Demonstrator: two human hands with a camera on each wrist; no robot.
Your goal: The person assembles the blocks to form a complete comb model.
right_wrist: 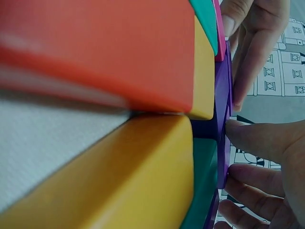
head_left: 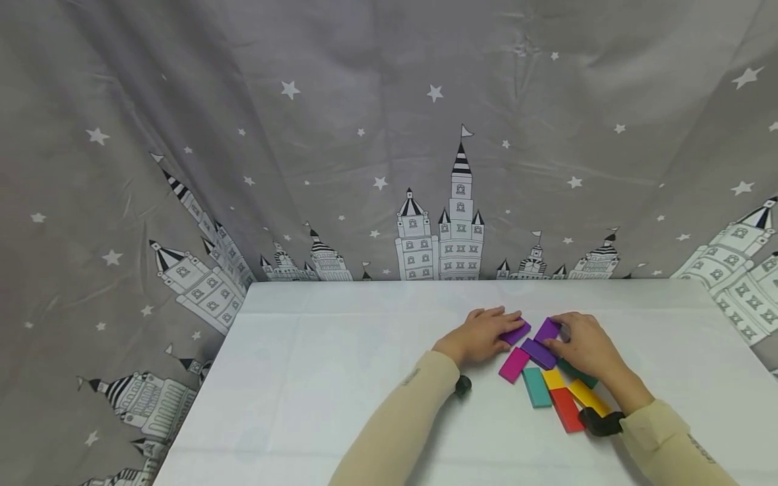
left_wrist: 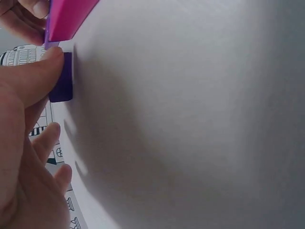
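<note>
In the head view, my left hand (head_left: 484, 335) holds a purple block (head_left: 516, 332) by its edges, fingers over the far side and thumb at the near side. The left wrist view shows the thumb against the end of this purple block (left_wrist: 62, 81). To the right, my right hand (head_left: 585, 345) grips another purple block (head_left: 548, 330) between thumb and fingers. A darker purple block (head_left: 539, 354) lies just in front of it, close to the right thumb. A magenta block (head_left: 514, 365) sits near the left fingertips.
Nearer me lie a teal block (head_left: 537, 387), a red block (head_left: 567, 410), two yellow blocks (head_left: 588, 397) and a dark green block (head_left: 577, 373) partly under the right hand. All rest on a white table (head_left: 292, 378). A grey castle-print curtain (head_left: 340, 135) hangs behind.
</note>
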